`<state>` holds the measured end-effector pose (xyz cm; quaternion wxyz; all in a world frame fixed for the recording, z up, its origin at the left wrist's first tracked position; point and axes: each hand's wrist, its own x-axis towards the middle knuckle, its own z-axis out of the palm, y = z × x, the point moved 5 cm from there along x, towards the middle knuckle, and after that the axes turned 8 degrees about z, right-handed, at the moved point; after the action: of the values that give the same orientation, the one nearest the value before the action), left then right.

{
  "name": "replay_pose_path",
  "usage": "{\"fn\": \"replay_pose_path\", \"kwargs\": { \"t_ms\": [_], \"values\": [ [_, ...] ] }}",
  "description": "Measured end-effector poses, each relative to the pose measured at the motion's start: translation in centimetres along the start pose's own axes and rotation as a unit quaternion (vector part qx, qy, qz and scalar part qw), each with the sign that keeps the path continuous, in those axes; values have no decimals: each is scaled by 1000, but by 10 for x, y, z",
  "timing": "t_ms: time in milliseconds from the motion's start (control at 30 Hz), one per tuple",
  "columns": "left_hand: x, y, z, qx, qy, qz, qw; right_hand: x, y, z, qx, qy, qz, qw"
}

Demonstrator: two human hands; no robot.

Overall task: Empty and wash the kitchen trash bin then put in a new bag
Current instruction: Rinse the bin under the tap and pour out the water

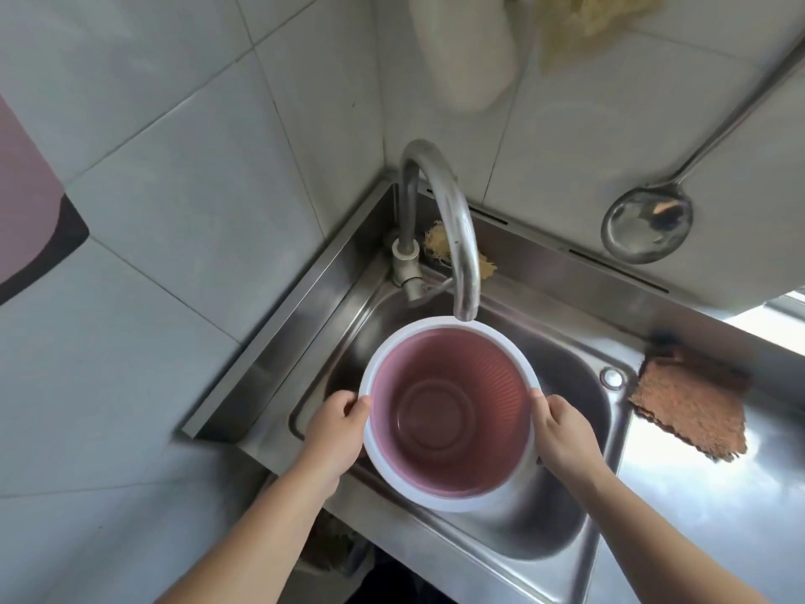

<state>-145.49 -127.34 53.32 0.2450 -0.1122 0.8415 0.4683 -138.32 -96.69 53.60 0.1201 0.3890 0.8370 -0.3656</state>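
- Gripping the bin by its white rim, the left hand and right hand curl round opposite sides, thumbs on top.
- Upright and empty, it hangs over the sink, mouth just below the tap.
- It looks like light, stiff plastic, likely slippery once wet; the rim seems the surest hold.
- Farther back, a brown cloth lies on the counter, and a ladle hangs on the wall.

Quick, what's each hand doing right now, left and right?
Left hand: grips the left side of the pink bin's white rim.
Right hand: grips the right side of the same rim, over the sink.
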Motion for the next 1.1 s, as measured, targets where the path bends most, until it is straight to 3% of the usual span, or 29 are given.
{"fn": "replay_pose_path", "kwargs": {
  "t_ms": [400,567,733,867,967,1100],
  "values": [
    [23,-10,6,-127,-39,-53,990,23,-2,11,-28,39,11,999],
    [20,-12,9,-218,-45,-98,970,25,-2,9,-49,43,29,997],
    [18,-17,12,-281,-56,-122,950,36,-57,-12,-68,115,-69,989],
    [21,-16,12,-280,-55,-115,952,52,-130,-7,-83,77,-166,980],
    [22,-17,11,-277,-52,-115,952,62,-167,8,-109,11,-189,976],
    [22,-18,11,-278,-47,-113,953,81,-182,35,-173,-51,-124,976]
  ]
}}
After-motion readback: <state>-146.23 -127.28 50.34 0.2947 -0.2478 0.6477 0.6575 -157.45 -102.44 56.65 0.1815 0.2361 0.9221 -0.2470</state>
